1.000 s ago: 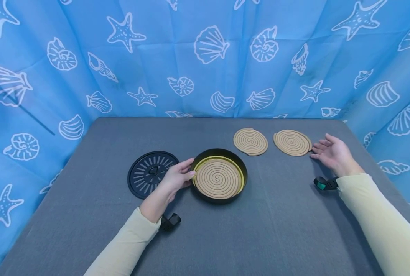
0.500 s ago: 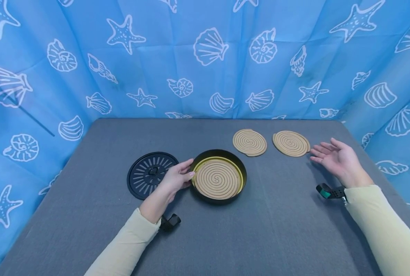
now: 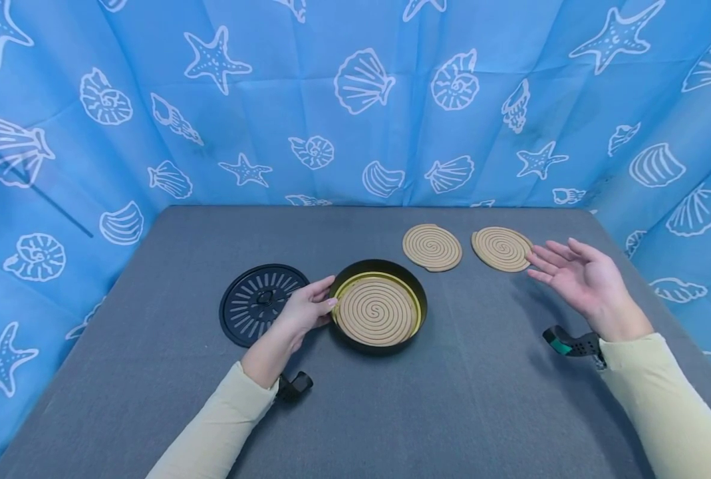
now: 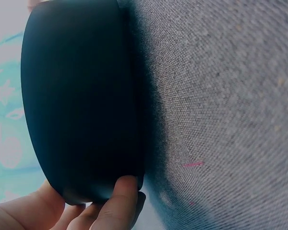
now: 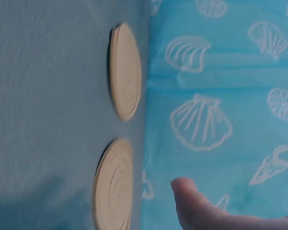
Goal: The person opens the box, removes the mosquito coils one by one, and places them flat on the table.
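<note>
A round black tin [image 3: 381, 265] with a gold-coloured inside stands mid-table. One tan mosquito coil [image 3: 376, 311] lies flat in it. My left hand [image 3: 302, 311] grips the tin's left side by the rim; in the left wrist view its fingers [image 4: 117, 206] press against the dark outer wall. To the right, my right hand [image 3: 588, 289] is held above the table, palm up, with loosely extended fingers and nothing in it. Its fingertips come up to the right edge of a second coil [image 3: 501, 249] in the head view. Another coil [image 3: 432, 247] lies left of that one.
A black slotted lid [image 3: 253, 303] lies left of the tin, partly hidden behind the left hand. Grey cloth covers the table [image 3: 391, 412]. A blue shell-print curtain [image 3: 307, 80] hangs around its back and sides.
My right hand has drawn back slightly from the far-right coil, then shifted a little left, its palm turning further up. The left hand, tin and coils have stayed in place.
</note>
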Motion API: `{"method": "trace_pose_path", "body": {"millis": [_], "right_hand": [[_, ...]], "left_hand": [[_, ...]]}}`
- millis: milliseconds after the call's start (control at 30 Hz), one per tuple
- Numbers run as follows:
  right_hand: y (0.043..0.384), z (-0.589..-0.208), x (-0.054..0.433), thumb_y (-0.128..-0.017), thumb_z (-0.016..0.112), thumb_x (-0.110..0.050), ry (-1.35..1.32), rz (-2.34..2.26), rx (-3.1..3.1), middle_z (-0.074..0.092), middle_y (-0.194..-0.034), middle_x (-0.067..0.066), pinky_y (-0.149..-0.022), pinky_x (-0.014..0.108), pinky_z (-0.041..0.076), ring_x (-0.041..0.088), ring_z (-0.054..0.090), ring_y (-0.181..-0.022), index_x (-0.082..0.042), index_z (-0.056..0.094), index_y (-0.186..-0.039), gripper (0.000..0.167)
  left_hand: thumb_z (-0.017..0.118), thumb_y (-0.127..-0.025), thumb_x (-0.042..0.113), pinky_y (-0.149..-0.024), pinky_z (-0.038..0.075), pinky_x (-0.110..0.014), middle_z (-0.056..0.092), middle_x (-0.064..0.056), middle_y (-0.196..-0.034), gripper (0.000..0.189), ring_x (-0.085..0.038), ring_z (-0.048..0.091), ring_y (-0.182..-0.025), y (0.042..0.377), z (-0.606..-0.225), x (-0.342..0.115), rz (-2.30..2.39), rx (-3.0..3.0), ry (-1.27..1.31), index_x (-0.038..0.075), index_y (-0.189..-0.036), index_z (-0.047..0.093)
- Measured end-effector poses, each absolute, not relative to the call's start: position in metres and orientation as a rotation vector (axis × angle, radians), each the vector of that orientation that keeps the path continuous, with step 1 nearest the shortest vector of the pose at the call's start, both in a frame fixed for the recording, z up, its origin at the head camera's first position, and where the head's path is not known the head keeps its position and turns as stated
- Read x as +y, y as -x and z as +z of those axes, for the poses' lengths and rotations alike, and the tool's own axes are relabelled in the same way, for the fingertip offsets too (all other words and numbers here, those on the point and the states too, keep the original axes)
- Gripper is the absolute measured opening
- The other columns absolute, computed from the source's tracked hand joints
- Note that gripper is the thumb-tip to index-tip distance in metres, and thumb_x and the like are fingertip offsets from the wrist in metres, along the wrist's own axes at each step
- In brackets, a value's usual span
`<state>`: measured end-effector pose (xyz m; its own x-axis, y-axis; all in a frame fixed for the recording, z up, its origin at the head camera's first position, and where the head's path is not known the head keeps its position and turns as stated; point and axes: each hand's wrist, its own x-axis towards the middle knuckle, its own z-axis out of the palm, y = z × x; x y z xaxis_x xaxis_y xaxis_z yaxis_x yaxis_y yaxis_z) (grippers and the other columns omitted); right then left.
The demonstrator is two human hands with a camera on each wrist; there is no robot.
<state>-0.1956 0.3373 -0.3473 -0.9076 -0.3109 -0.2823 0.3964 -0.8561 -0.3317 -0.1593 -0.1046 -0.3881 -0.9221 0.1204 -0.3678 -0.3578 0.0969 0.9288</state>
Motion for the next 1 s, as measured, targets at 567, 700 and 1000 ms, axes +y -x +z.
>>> {"method": "trace_pose_path", "body": {"millis": [567, 700, 1000], "right_hand": [[0.172, -0.342, 0.303, -0.108, 0.032, -0.02, 0.065, -2.578, 0.599, 0.009, -0.162, 0.005, -0.119, 0.043, 0.011, 0.014, -0.014, -0.142, -0.028, -0.026, -0.147, 0.071], [0.171, -0.34, 0.292, -0.108, 0.03, -0.019, 0.143, -2.534, 0.632, 0.05, -0.135, 0.022, -0.111, 0.049, 0.034, 0.031, 0.029, -0.141, -0.024, -0.031, -0.146, 0.071], [0.165, -0.34, 0.267, -0.108, 0.022, -0.018, 0.23, -2.474, 0.774, 0.038, -0.147, 0.027, -0.099, 0.046, 0.047, 0.036, 0.055, -0.121, -0.015, -0.015, -0.154, 0.059]], "left_hand": [[0.052, -0.099, 0.005, -0.104, 0.043, -0.046, 0.039, -0.011, -0.151, 0.051, -0.027, 0.041, -0.135, 0.159, -0.389, -0.105, 1.885, 2.037, 0.244, 0.014, -0.148, 0.041], [0.052, -0.099, 0.005, -0.104, 0.043, -0.046, 0.04, -0.011, -0.151, 0.051, -0.027, 0.042, -0.135, 0.16, -0.389, -0.105, 1.89, 2.031, 0.246, 0.014, -0.148, 0.041], [0.053, -0.099, 0.004, -0.104, 0.044, -0.046, 0.04, -0.011, -0.151, 0.051, -0.027, 0.041, -0.135, 0.16, -0.388, -0.105, 1.891, 2.02, 0.254, 0.014, -0.148, 0.041]]}}
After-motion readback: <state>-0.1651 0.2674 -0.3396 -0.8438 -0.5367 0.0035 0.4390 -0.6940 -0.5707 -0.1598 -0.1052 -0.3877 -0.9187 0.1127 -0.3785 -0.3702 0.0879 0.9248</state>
